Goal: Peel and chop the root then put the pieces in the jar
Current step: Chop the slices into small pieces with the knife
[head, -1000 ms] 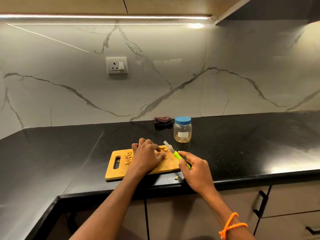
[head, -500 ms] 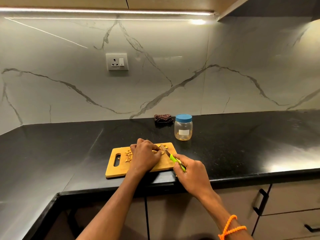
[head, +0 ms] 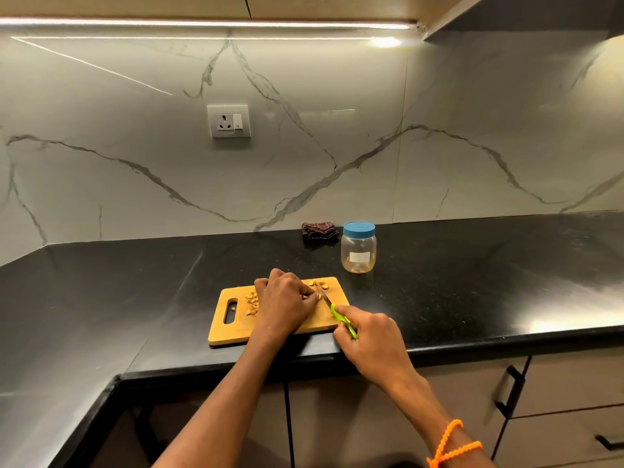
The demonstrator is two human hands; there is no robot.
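Our right hand (head: 373,336) is curled around the green handle of a small knife (head: 334,312), its blade angled up toward our left hand (head: 285,302). That left hand sits knuckles-up on the wooden cutting board (head: 236,327), fingers bent over the root, which it mostly hides. Chopped pieces (head: 252,301) lie left of the hand, a few more (head: 319,284) at the far edge. Behind the board on the black counter (head: 472,285) stands the blue-lidded jar (head: 358,247), with a dark folded cloth (head: 319,230) beside it.
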